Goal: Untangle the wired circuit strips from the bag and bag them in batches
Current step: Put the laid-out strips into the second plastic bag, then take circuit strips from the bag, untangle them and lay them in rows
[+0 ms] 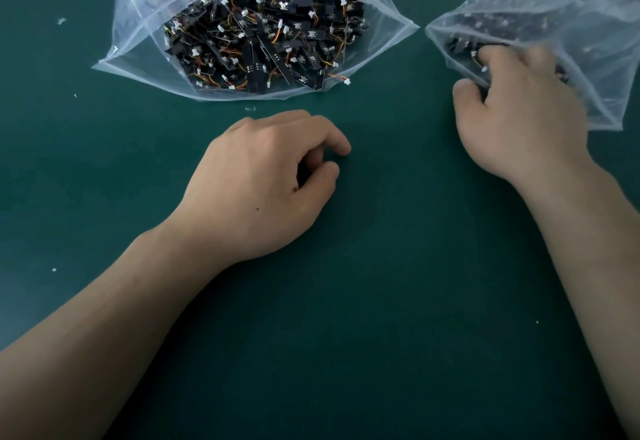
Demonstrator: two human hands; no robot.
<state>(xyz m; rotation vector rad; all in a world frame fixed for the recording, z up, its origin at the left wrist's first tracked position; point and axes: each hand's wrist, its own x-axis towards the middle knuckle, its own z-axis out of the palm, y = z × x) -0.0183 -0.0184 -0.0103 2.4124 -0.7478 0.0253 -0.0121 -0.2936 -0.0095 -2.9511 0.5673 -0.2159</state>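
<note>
Plastic big bag (138, 7) at the counter's (381, 335) far edge holds tangled strips (263, 41). They look light and bendy; pull one by its black end. Left grip (263, 180) rests loose, empty. Right grip (519, 114) is in the small bag (571, 0); too blurry to tell.

Illumination is dim, soft and even. A diffuse shadow falls right of the left hand (263, 183) on the worktop (398, 301). The right hand (519, 117) shows motion blur. Pale sheen marks the left bag (145, 24). Frame corners darken.
</note>
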